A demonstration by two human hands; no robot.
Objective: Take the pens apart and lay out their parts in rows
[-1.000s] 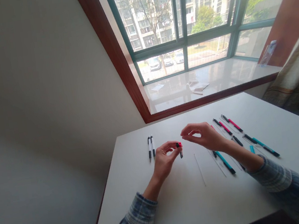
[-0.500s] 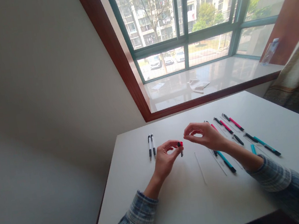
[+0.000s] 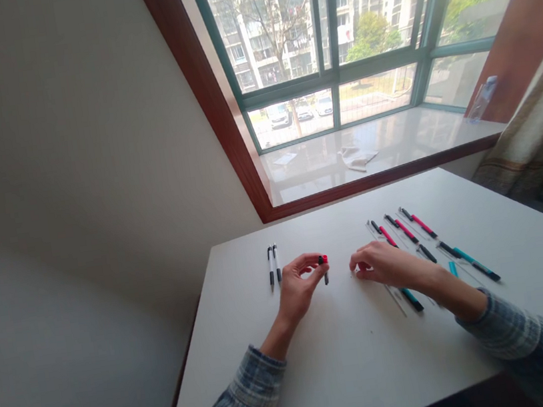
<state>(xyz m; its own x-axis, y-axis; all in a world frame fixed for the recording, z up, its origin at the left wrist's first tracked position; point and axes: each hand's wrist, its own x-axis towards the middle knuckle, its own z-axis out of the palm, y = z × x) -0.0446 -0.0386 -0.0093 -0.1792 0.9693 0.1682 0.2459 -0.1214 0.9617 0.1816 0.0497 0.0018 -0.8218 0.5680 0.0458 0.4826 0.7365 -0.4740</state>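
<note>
My left hand pinches a short pink and black pen barrel upright above the white table. To its right, my right hand rests low on the table with fingers curled at the near end of a thin white refill, which the hand mostly hides. Whether the fingers grip the refill I cannot make out. Just right of that hand lies a teal pen.
Two white and black pens lie side by side at the table's left. Several pink and teal pens and parts lie in a row at the right. A window sill with a cloth runs behind.
My right hand has dropped from beside the pen barrel down to the table, onto the thin white refill. My left hand has kept the barrel almost still.
</note>
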